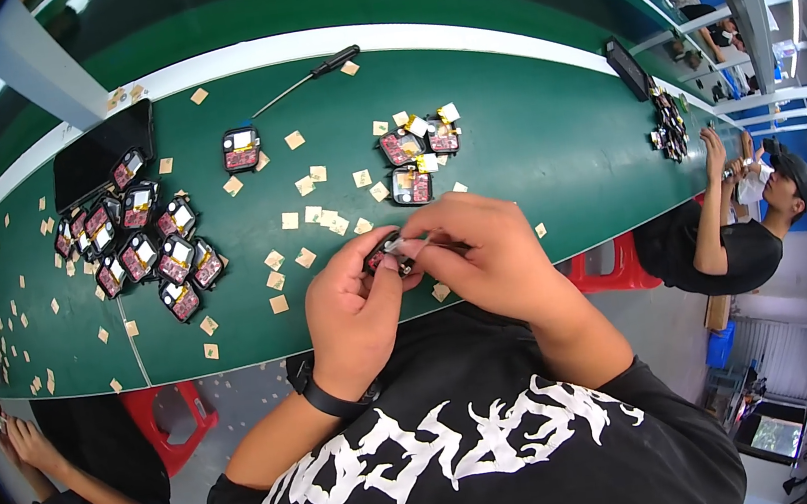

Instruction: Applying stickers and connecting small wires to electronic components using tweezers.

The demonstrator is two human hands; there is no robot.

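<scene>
Near the front edge of the green table, my left hand (352,309) is closed around a small black device housing (379,256) with a circuit board inside, much of it covered by fingers. Thumb and index finger of my right hand (484,247) pinch together over that housing, at a small whitish piece (395,247) whose kind I cannot make out. Just beyond my hands, an open device (412,185) with a red board and a white block lies beside two similar ones. Another open device (242,149) sits alone farther back.
Several open devices (138,256) are heaped at the left by a black tray (99,153). A screwdriver (307,79) lies at the back. Small beige squares (290,221) are scattered across the green table (247,206). Co-workers sit at both sides; red stools (617,264) stand below.
</scene>
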